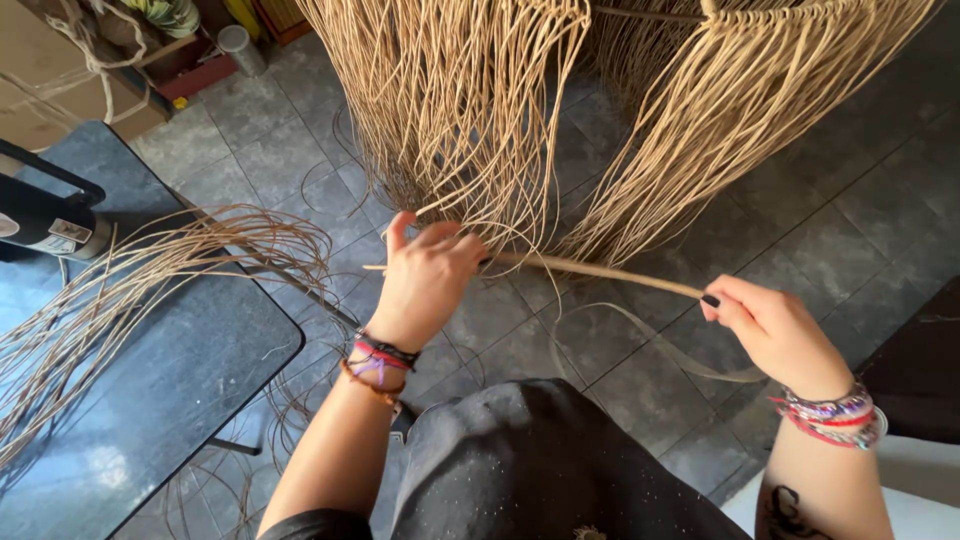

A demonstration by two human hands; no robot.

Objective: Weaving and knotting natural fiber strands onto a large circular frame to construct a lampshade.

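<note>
Two hands work one pale, thin cane rod (600, 271), which lies nearly level above the grey tiled floor (840, 220), just below two hanging curtains of tan fibre strands (470, 110). The left hand (425, 280) is curled loosely around the rod's left end, and the right hand (775, 330) pinches its right end between thumb and fingertips. One more loose bundle of strands (130, 290) lies across the one dark desk (190, 370) at left.
</note>
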